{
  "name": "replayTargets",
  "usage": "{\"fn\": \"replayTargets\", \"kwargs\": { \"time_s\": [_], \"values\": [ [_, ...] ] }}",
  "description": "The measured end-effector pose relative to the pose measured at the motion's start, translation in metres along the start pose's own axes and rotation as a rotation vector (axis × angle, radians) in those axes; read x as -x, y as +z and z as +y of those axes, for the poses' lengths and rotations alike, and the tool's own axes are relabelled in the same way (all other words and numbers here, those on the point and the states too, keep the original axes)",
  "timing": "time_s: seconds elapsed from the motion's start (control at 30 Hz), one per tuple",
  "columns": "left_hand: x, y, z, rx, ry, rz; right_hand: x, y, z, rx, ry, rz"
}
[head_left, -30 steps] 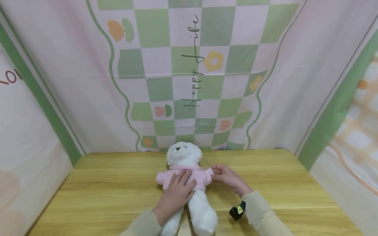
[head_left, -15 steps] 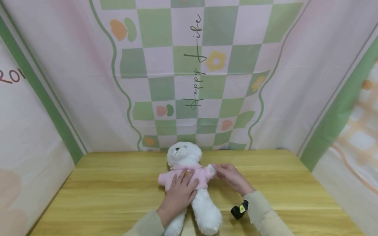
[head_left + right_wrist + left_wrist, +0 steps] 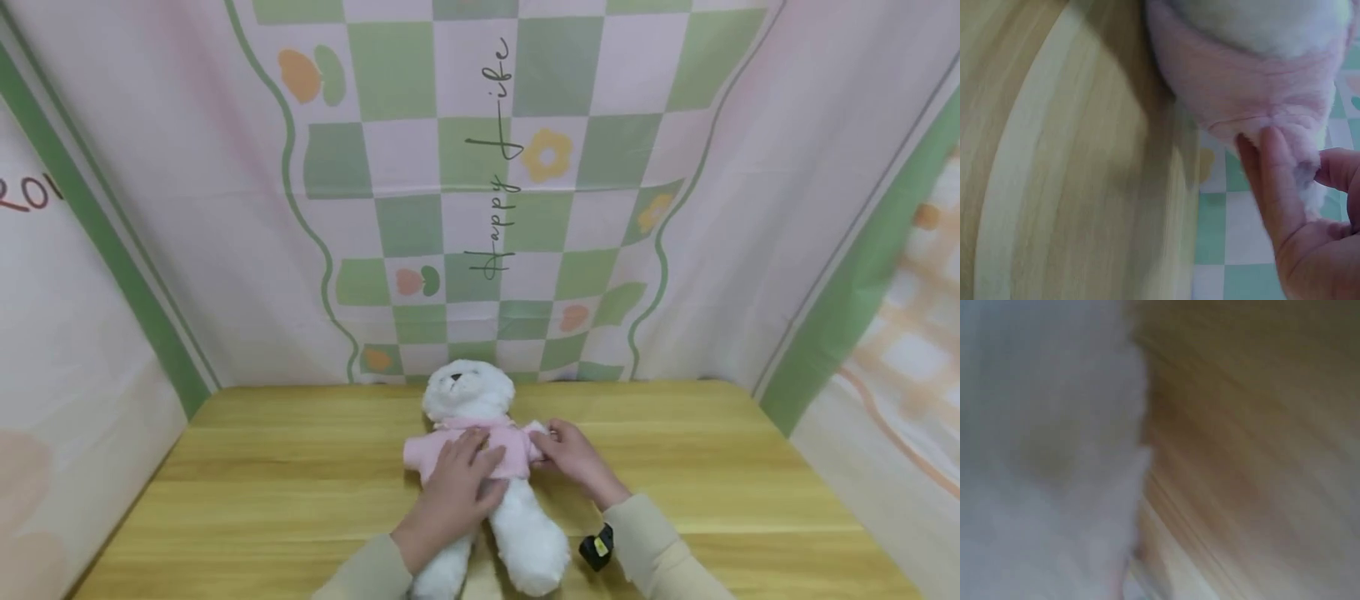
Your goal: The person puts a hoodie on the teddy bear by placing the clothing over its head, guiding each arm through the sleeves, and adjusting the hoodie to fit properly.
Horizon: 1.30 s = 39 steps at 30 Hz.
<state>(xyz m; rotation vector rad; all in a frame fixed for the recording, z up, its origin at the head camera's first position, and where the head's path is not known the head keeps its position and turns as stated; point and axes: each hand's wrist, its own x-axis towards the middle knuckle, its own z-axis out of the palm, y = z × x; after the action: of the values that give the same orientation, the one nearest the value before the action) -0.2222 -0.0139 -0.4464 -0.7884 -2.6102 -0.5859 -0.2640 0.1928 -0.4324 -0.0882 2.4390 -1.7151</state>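
A white plush bear point(image 3: 531, 533) lies on its back in the head view, wearing a pink shirt point(image 3: 514, 454). My left hand point(image 3: 452, 492) rests across its belly and the shirt's front, fingers spread and mostly straight. At the bear's arm on the right, my right hand point(image 3: 576, 458) pinches the sleeve's end, where white fur pokes out. The right wrist view shows thumb and fingers point(image 3: 1282, 181) on either side of the furry paw point(image 3: 1315, 200), fingertips at the cuff. Blurred pale fur point(image 3: 1041, 425) fills the left side of the left wrist view.
The bear is on a wooden table point(image 3: 285, 467). A printed checkered cloth point(image 3: 480, 167) hangs right behind the table's back edge. A small black device point(image 3: 597, 547) is beside my right sleeve point(image 3: 652, 542).
My right hand has moved from the paw's tip inward to the cuff, covering more of the paw. The left hand stays on the belly, its fingers shifted slightly and more bent.
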Motion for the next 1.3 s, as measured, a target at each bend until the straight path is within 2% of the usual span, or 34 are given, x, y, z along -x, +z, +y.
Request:
{"fn": "replayTargets", "kwargs": {
  "time_s": [0.1,0.2,0.33,0.43,0.57,0.73,0.9,1.03,1.13,1.3],
  "values": [
    [0.0,-0.006,-0.016,0.108,-0.063,0.167,-0.002,0.001,0.001,0.009,-0.073,0.002],
    [0.001,-0.015,-0.035,0.132,-0.189,0.246,-0.003,0.001,0.002,0.009,-0.114,-0.005],
    [0.003,-0.03,-0.059,0.074,-0.359,0.22,-0.005,0.0,0.005,0.048,-0.124,0.011],
    [0.005,-0.036,-0.069,0.039,-0.408,0.159,-0.006,0.0,0.009,0.104,-0.12,0.054],
    [0.01,-0.036,-0.075,0.064,-0.384,0.096,-0.007,-0.001,0.013,0.123,-0.102,0.081],
    [0.013,-0.034,-0.076,0.135,-0.367,0.089,-0.008,-0.002,0.015,0.11,-0.098,0.071],
    [0.009,-0.033,-0.075,0.226,-0.384,0.067,-0.006,-0.002,0.014,0.11,-0.102,0.076],
    [0.005,-0.032,-0.074,0.257,-0.378,0.021,-0.003,0.001,0.011,0.113,-0.088,0.09],
    [0.005,-0.032,-0.074,0.262,-0.333,-0.009,-0.001,0.004,0.009,0.117,-0.057,0.097],
    [0.007,-0.029,-0.074,0.313,-0.249,-0.043,0.0,0.005,0.005,0.179,-0.029,0.043]
  ]
}}
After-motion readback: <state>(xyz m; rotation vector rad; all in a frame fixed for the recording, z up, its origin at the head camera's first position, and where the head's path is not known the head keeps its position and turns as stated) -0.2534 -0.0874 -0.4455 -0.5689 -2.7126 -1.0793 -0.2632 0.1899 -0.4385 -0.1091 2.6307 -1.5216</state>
